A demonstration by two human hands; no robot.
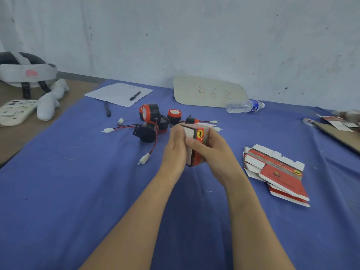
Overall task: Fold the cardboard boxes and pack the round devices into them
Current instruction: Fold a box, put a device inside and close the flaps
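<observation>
**Box half-formed in our hands, end flap at risk**

We've got one red box [200, 136] held up off the blue cloth [78, 191], approx mid-table, just in front of the round devices [153, 121]. Our left hand [174, 147] lies flat on the white end flap [188, 133], fingers straight and pressed together. Our right hand [209, 152] wraps the box body, fingers curled round it, thumb across the near face. Whether the flap's tab is tucked in, we can't tell; the left hand covers it.

Risks, as we judge them:
- The flap springs back out if the left hand lifts w/o the tab seated.
- Right-hand squeeze too hard, so the thin card skews or creases and the device won't fit.
- Device wires and plugs [144, 158] are tangled; pulling one device may drag the others along.

More flat boxes [276, 172] wait in a stack on the right.
</observation>
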